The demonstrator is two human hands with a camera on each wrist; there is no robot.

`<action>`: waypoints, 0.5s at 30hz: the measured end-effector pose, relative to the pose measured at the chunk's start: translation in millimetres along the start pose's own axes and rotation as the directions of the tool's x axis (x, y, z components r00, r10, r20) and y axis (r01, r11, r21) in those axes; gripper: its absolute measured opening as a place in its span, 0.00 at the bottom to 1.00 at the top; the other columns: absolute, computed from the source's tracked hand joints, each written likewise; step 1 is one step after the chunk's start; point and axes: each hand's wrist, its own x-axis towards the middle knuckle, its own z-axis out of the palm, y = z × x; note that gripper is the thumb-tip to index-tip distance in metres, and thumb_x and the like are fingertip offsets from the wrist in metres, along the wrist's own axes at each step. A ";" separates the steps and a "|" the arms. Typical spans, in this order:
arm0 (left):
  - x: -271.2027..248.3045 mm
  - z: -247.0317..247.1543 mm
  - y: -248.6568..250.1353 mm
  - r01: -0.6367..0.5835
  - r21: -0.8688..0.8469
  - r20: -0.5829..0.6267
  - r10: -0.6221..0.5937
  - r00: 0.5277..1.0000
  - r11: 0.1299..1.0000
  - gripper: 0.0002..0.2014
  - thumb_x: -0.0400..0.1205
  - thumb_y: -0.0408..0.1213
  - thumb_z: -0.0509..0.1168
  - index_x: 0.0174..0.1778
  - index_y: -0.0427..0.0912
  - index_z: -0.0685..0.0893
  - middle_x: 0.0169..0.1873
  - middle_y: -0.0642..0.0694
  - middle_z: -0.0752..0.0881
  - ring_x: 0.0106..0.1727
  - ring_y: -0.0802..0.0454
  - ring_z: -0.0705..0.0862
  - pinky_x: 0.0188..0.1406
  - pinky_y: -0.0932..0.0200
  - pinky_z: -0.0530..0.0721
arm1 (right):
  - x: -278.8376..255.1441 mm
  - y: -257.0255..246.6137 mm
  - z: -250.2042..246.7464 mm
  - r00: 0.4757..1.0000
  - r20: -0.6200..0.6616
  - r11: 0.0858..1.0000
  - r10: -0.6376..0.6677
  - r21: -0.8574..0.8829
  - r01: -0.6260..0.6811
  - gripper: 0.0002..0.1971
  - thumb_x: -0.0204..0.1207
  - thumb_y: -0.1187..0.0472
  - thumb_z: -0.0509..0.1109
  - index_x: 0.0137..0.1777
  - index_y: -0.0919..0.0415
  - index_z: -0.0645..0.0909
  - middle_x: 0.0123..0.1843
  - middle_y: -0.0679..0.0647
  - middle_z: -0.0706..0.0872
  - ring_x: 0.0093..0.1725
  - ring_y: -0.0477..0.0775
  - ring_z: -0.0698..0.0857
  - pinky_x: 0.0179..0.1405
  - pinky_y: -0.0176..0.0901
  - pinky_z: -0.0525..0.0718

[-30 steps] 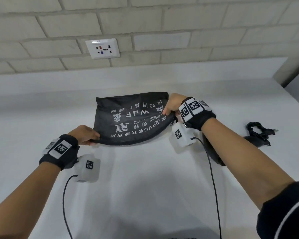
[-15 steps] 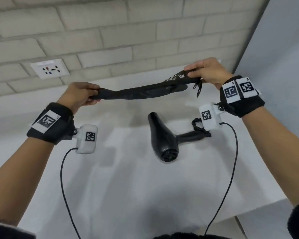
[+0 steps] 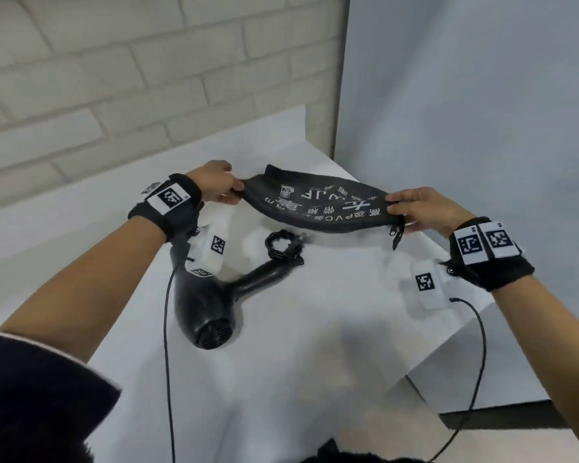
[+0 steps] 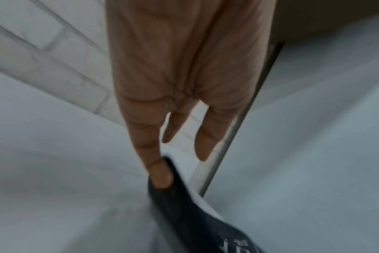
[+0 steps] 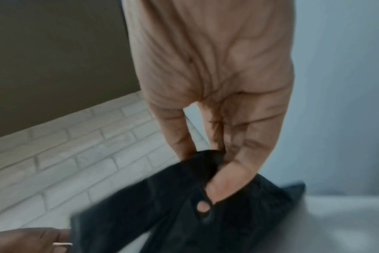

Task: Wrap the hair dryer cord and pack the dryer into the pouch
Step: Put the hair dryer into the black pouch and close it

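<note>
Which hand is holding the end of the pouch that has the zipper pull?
The right hand: the zipper pull dangles just below its grip on the pouch. The left hand pinches the plain end.

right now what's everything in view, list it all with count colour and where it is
pouch: one, black with white print, held up above the table between both hands, zipper pull hanging at its right end
hair dryer: one, black, lying on the table below the pouch, partly under the left wrist
cord: one, black, coiled in a bundle at the end of the dryer's handle
table: one, white, under everything
brick wall: one, off-white, behind the table
panel: one, pale grey, to the right
wrist bands with tag markers: two, black and white, one on each wrist
left hand: pinches the pouch's left end
right hand: grips the pouch's right end
</note>
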 end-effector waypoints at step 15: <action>-42.6 169.6 16.0 -0.165 0.151 0.446 0.081 0.891 0.975 0.05 0.80 0.31 0.63 0.41 0.37 0.82 0.33 0.45 0.84 0.34 0.53 0.83 0.42 0.63 0.83 | -13.9 54.8 17.0 0.986 0.153 0.937 0.069 0.328 -0.117 0.28 0.73 0.76 0.67 0.73 0.66 0.67 0.38 0.48 0.89 0.33 0.41 0.89 0.38 0.34 0.89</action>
